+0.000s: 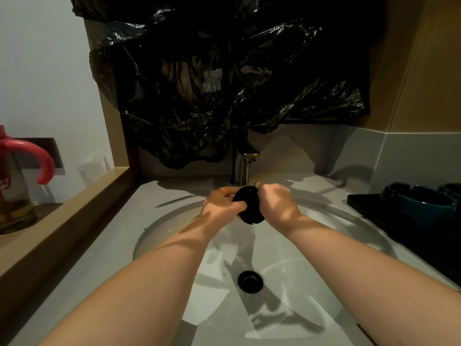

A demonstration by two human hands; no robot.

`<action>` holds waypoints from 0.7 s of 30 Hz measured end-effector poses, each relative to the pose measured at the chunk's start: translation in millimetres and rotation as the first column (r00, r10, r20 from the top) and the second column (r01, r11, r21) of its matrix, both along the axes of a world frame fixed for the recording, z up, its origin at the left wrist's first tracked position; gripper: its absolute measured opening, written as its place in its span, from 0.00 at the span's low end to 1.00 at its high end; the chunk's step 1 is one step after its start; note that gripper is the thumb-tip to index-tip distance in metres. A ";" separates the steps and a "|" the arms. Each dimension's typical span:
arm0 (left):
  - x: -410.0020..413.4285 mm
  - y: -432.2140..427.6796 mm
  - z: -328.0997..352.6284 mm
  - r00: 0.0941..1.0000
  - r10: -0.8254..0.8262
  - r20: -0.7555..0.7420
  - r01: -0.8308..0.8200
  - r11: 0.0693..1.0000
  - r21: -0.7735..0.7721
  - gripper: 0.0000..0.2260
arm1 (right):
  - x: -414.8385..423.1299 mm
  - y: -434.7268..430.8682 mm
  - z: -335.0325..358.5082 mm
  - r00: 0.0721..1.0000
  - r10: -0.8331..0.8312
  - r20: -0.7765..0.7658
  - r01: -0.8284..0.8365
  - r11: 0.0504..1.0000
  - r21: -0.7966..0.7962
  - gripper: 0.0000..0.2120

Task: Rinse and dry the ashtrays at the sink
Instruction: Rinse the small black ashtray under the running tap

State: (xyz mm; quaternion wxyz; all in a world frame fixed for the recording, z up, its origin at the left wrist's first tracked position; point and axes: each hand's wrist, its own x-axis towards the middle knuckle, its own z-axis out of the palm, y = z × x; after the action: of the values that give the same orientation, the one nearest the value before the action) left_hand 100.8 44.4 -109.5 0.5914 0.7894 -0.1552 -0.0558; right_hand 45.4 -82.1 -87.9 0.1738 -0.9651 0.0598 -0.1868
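Well — ashtray (250, 209) in left hand (221, 204)

No writing can be read: the red marks on the cup (12, 196) at the left and the pale patch on the black plastic sheet (212, 79) are too blurred.

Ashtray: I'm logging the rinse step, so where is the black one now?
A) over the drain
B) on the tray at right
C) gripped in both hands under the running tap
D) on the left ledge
C: the left hand and right hand grip the ashtray under the running tap.
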 end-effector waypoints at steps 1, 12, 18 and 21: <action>-0.8 0.0 -0.2 1.000 -0.015 0.004 0.015 1.000 0.017 0.12 | -2.8 1.4 2.4 1.000 0.013 -0.014 -0.015 0.994 -0.105 0.06; 2.8 -1.0 4.7 0.982 0.101 -0.161 -0.128 0.977 -0.168 0.15 | 12.8 -3.3 -10.1 1.000 -0.008 -0.018 0.017 0.807 0.590 0.15; 0.6 0.5 2.0 0.995 0.076 0.065 -0.080 0.995 0.064 0.18 | 15.4 -3.2 -8.3 0.998 -0.050 -0.035 0.059 0.931 0.361 0.10; -5.3 -0.9 0.1 0.976 -0.036 0.216 -0.001 0.985 0.170 0.20 | 9.4 -7.3 -7.6 0.999 -0.002 -0.036 0.007 0.990 0.144 0.08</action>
State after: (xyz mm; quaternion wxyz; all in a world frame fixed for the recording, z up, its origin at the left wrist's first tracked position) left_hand 95.5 43.5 -109.4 0.5012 0.8366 -0.2208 0.0130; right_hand 54.8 -89.4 -95.6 0.2415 -0.9531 0.0782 -0.1651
